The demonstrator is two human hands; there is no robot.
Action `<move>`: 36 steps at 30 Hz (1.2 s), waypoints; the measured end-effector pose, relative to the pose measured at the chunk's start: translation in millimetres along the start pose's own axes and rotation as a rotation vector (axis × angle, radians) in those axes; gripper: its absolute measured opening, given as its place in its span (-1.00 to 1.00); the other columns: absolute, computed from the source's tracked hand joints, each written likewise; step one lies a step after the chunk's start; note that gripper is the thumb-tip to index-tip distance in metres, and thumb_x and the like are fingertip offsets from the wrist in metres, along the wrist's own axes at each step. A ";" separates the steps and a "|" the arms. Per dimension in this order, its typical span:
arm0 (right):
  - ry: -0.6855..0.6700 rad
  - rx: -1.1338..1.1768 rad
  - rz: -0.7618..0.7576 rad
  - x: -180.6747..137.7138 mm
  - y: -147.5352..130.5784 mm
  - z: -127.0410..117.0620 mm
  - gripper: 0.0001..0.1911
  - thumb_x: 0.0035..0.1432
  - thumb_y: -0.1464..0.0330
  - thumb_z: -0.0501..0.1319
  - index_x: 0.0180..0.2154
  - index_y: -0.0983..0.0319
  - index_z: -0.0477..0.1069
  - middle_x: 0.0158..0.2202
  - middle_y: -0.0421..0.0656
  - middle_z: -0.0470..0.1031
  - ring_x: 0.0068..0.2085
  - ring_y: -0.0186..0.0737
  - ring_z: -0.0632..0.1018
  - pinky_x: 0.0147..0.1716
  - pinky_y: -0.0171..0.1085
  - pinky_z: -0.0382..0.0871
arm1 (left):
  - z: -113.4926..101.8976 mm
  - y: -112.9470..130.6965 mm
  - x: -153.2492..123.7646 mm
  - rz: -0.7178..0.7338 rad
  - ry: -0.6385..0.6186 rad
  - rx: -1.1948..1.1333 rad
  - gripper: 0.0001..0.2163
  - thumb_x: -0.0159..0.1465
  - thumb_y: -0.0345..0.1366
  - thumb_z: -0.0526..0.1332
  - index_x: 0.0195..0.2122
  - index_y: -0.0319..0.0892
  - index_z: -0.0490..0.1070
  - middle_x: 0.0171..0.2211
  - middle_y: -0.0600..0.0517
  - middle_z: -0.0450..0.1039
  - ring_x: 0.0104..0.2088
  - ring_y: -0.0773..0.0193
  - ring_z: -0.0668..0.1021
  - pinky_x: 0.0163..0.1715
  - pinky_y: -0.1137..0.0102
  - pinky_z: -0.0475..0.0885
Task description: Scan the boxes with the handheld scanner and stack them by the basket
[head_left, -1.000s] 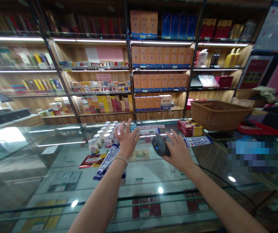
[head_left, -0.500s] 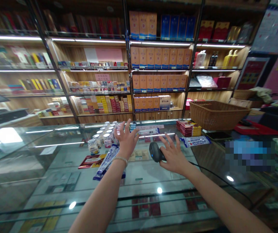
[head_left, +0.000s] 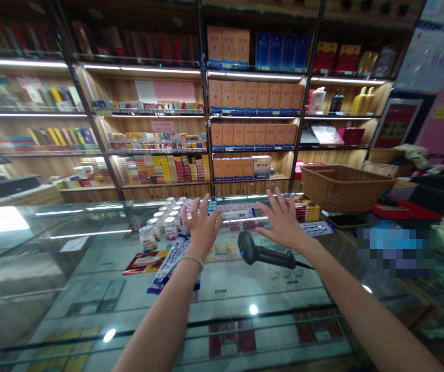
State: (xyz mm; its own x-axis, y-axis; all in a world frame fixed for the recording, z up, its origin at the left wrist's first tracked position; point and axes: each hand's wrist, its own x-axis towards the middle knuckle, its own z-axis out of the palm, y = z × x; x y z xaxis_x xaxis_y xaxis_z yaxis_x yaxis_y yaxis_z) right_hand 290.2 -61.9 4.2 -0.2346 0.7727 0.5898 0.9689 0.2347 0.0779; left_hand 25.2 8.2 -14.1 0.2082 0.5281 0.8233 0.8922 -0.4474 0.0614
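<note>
My left hand (head_left: 202, 227) is spread over the glass counter (head_left: 129, 305), beside a group of small white-capped jars (head_left: 170, 223) and above some long blue-and-white packets (head_left: 170, 262). A red-and-yellow flat packet (head_left: 144, 262) lies to the left of these. My right hand (head_left: 284, 223), fingers apart and holding nothing, is just beyond a black barcode scanner (head_left: 266, 255) that lies on the glass with its cable running right. Behind my right hand sits a stack of red-and-yellow packets (head_left: 307, 211); another blue-and-white packet (head_left: 318, 228) lies in front of the stack.
A wicker basket (head_left: 346, 188) stands at the counter's back right, near a red tray (head_left: 408, 209). Shelves with orange boxes (head_left: 245, 95) and small packs line the wall behind. At the right is a blurred blue patch (head_left: 396, 250); a dark device (head_left: 5, 188) stands far left.
My right hand has come off the scanner and moved up and forward, leaving it lying on the counter. My left hand has barely moved.
</note>
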 end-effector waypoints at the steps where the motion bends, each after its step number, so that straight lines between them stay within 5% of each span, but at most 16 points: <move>1: 0.028 -0.011 0.004 5.7 0.9 2.4 -0.22 0.30 -0.04 0.17 0.41 0.12 0.12 0.54 0.05 -0.27 0.51 0.26 -0.24 0.37 0.38 -0.46 | 0.0 0.0 -0.2 0.001 0.000 0.002 -0.84 0.26 -0.19 0.35 -0.13 0.08 0.59 0.45 -0.02 0.14 0.42 -0.18 0.16 0.35 -0.29 -0.23; 6: 0.103 -0.012 -0.033 18.6 4.6 27.6 -0.20 0.26 -0.04 0.23 0.42 0.03 0.10 0.55 0.02 -0.27 0.51 0.28 -0.22 0.36 0.40 -0.41 | 1.5 -0.3 -0.8 0.011 -0.003 0.019 -0.83 0.25 -0.19 0.36 -0.12 0.08 0.59 0.45 -0.01 0.14 0.43 -0.18 0.15 0.36 -0.28 -0.21; 12: 0.267 -0.009 -0.021 12.9 9.1 53.1 -0.37 0.19 0.04 0.34 0.24 0.06 0.36 0.49 0.05 0.01 0.49 0.19 -0.05 0.38 0.34 -0.30 | 5.9 -1.4 -0.8 0.043 0.021 0.043 -0.83 0.25 -0.18 0.38 -0.12 0.10 0.60 0.44 0.00 0.16 0.41 -0.17 0.18 0.36 -0.26 -0.21; 28: 0.468 -0.008 -0.041 14.8 -1.2 53.6 -0.82 0.25 0.24 0.33 -0.10 0.08 0.53 0.37 -0.04 0.31 0.41 0.06 0.20 0.39 0.19 -0.23 | 9.5 4.9 0.8 0.165 0.060 0.042 -0.85 0.26 -0.15 0.38 -0.14 0.08 0.59 0.42 0.01 0.21 0.39 -0.16 0.22 0.36 -0.25 -0.23; 36: 0.452 0.044 -0.037 15.3 1.0 53.0 -0.94 0.30 0.29 0.27 -0.22 0.08 0.54 0.32 -0.12 0.39 0.39 0.03 0.23 0.37 0.21 -0.22 | 10.3 7.0 0.7 0.178 0.042 0.032 -0.88 0.31 -0.14 0.32 -0.15 0.07 0.58 0.43 0.01 0.20 0.39 -0.16 0.23 0.35 -0.27 -0.19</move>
State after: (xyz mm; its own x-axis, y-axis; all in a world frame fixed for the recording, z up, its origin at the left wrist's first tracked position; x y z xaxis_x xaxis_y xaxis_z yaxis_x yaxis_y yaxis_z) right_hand 283.4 -18.6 -29.3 -0.2018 0.4307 0.8797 0.9539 0.2900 0.0768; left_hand 35.8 12.9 -18.9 0.3479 0.4120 0.8422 0.8553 -0.5073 -0.1051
